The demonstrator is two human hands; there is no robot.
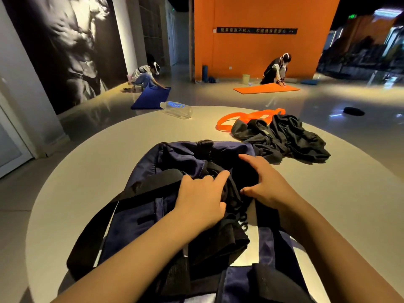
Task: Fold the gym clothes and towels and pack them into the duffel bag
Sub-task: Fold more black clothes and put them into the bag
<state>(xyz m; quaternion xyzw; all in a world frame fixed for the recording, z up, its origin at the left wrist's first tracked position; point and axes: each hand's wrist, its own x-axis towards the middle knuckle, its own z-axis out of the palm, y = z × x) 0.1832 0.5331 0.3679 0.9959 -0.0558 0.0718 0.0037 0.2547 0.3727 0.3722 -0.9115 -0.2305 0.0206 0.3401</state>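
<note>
Right now the dark blue bag lies on the round white table, close to the person, with its top open. Both hands are at the opening. The left hand rests on black cloth at the mouth of the bag, with its fingers mostly straight and one finger pointing forward. The right hand lies on the other side of the opening with its fingers spread out flat. Neither hand seems to hold anything tight. It looks like they are pushing the black cloth down inside.

So some of the packing looks done, but I cannot tell how much is in the bag, because it is dark inside.

More is left. A messy black pile of clothes sits unfolded on the table just past the bag. An orange stretchy band lies right behind it, and a clear water bottle lies on its side farther back.
</note>
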